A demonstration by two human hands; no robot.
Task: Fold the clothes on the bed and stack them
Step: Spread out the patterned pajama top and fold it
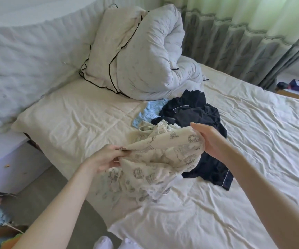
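Above the bed (91,112), a cream printed garment (159,159) hangs between two hands. Left hand (105,159) pinches one edge, right hand (206,139) grips the other, likely spreading it for folding. Dark clothes (195,112) lie heaped just behind.

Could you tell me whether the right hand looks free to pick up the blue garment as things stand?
Probably not yet: the right hand grips the printed garment, as does the left hand. The blue garment lies uncovered beyond.
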